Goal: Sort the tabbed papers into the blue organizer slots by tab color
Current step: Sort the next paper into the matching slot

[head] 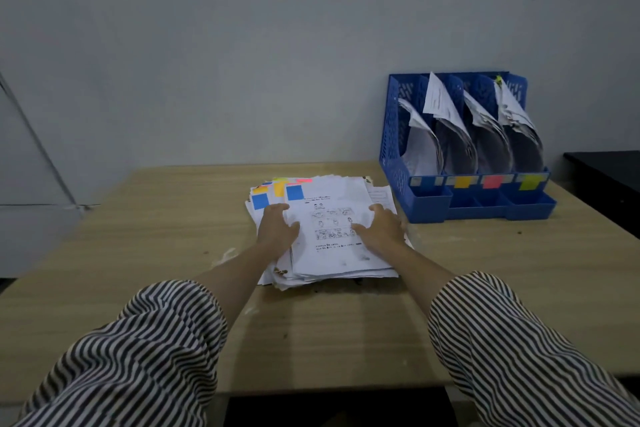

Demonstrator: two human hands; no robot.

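Blue organizer (394, 135) slots already hold sorted papers, yet a thick stack of tabbed papers (332, 253) remains on our bench (156, 253); our left hand (277, 229) and right hand (379, 227) rest spread on its blue-tabbed top sheet.

Both arms in striped sleeves reach forward. The left hand (277, 229) and right hand (380, 227) rest with spread, slightly bent fingers on the paper stack (332, 253), one on each side.
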